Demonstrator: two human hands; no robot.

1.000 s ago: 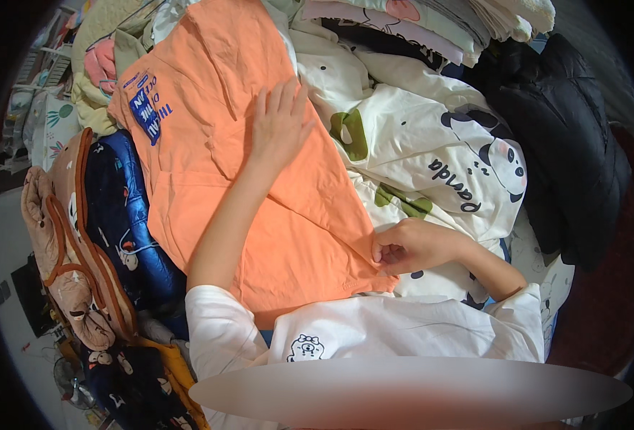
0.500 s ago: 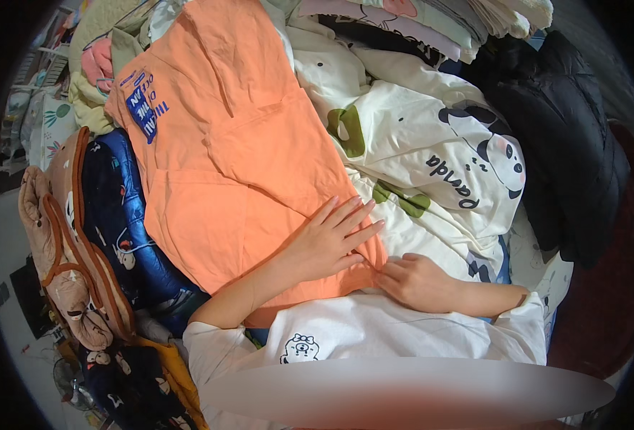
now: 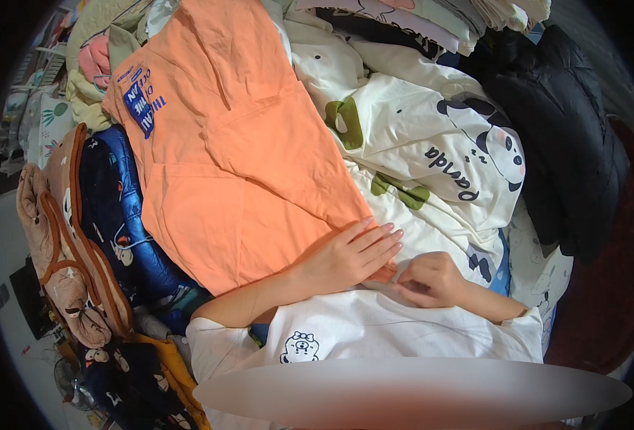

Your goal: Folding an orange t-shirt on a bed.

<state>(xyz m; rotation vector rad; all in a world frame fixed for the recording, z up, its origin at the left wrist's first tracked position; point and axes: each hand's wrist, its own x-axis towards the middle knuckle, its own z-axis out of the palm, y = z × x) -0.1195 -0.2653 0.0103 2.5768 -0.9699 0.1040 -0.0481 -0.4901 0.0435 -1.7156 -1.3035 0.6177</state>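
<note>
Orange garment (image 3: 224, 158): spread through the middle, creased, its upper end reaching the top of the view, its lower right corner under the left hand (image 3: 360, 251)
Left hand: palm down, fingers slightly spread, their tips passing the edge of the orange garment onto the white garment (image 3: 381, 140)
Right hand (image 3: 432, 279): curled, just beside that corner and apart from the left hand; cannot tell whether its fingertips pinch any cloth
Blue print (image 3: 142, 111): near the orange garment's left edge, short rows of capital letters turned sideways, some pale on a solid blue block, the larger rows clear enough to read
White garment: rumpled, right of the orange garment, bearing green shapes (image 3: 343, 122)
Dark lettering (image 3: 448, 175): one readable word on the white garment, slanting steeply beside a panda figure (image 3: 503, 154) and small zigzag marks
Folded black cloth (image 3: 381, 30): at the top, pale writing partly hidden
Worn white top (image 3: 396, 326): black-outlined bear with a bow (image 3: 300, 348)
Puffy black garment (image 3: 564, 136): right of the white garment
</note>
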